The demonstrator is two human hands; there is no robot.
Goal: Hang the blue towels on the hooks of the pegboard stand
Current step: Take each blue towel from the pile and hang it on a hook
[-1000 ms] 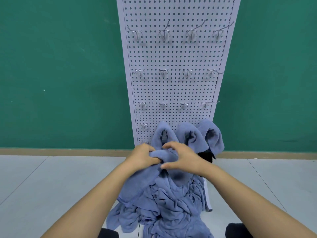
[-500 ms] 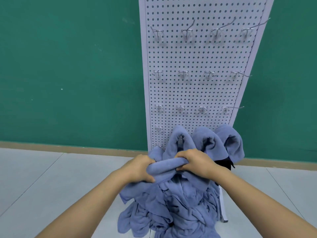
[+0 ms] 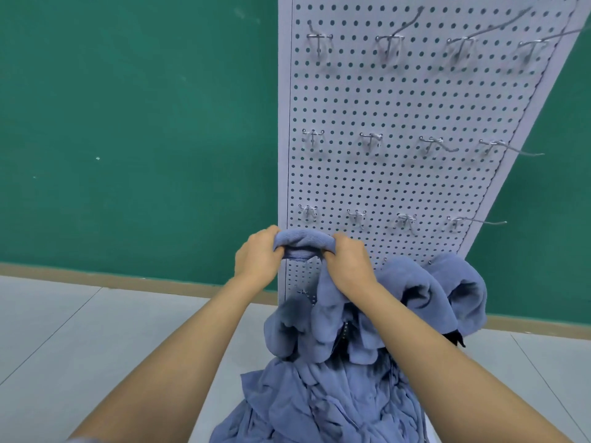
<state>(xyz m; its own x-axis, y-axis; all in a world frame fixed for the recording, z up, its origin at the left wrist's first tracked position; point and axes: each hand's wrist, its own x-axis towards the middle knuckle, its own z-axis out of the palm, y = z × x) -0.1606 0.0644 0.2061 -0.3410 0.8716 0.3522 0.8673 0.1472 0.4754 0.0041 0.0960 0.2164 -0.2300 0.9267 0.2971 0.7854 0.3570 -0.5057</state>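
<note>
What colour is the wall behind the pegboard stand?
Green; the wall shows best in the head view.

green wall with a small pale speck, tan baseboard along its foot, pale grey tiled floor with thin seams

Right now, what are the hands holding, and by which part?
Both the left hand and right hand grip one blue towel by its bunched top edge.

Towel pile lies before pegboard stand.
</note>
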